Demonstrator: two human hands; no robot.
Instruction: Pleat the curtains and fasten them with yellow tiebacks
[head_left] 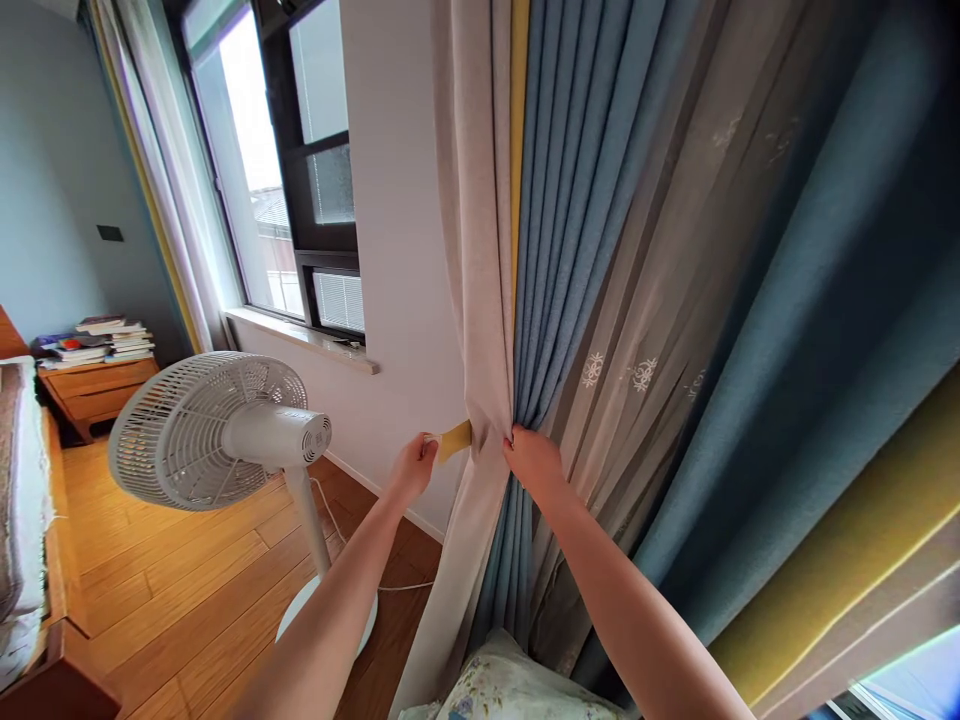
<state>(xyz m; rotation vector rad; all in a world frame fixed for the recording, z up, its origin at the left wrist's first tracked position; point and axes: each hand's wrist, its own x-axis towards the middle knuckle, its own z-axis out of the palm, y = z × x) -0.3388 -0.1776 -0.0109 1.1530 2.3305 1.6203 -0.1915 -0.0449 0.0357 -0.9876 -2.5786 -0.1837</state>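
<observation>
The left hand [415,468] is closed in a narrow pinch on the free end of a short, flat, mustard-yellow fabric strap [454,441]. The strap is located at the left edge of a long, pale beige-pink cloth curtain panel [484,250], roughly level with both hands; it stands out sideways and looks taut, presumably because the left hand draws it away from the cloth.

The right hand [536,462] is closed at the boundary between that panel and a pleated, slate-blue cloth curtain section [574,180]. Its fingertips are partly hidden; whether they also grip the strap's other part cannot be told. The folds narrow towards this point, which suggests the hand bears inward to hold the cloth bunched.

A grey sheer curtain with white embroidered motifs [637,330] hangs beside the right forearm, outside the grip. A white round-caged pedestal fan [262,435] stands left of the left forearm, apart from the curtain. A pale floral-print fabric item [517,690] lies below, between the forearms
</observation>
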